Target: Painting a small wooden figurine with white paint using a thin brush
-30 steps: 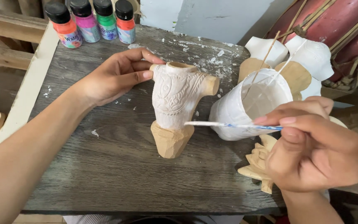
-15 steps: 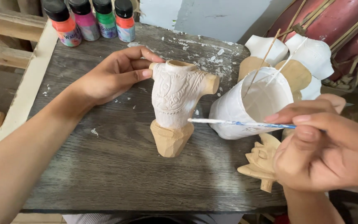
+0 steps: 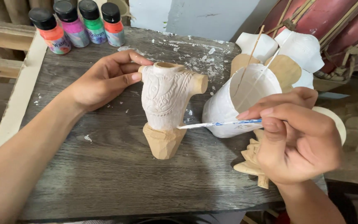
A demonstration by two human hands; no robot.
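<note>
A carved wooden torso figure [image 3: 165,103] stands upright on the dark wooden table [image 3: 104,174], its upper part coated white and its base bare wood. My left hand [image 3: 104,79] steadies it, fingers pressed on its left shoulder. My right hand [image 3: 297,141] grips a thin paintbrush [image 3: 216,123] whose tip touches the lower right edge of the white area.
A white-smeared cup [image 3: 237,103] holding thin sticks stands right of the figure. Several paint bottles [image 3: 77,25] line the table's far left. More torso carvings [image 3: 295,54], some white, lie at the back right. A carved wooden piece [image 3: 251,161] lies under my right hand.
My right hand and the brush have shifted slightly; the brush tip stays at the figure's lower right edge. My left hand and the figure have not moved.
</note>
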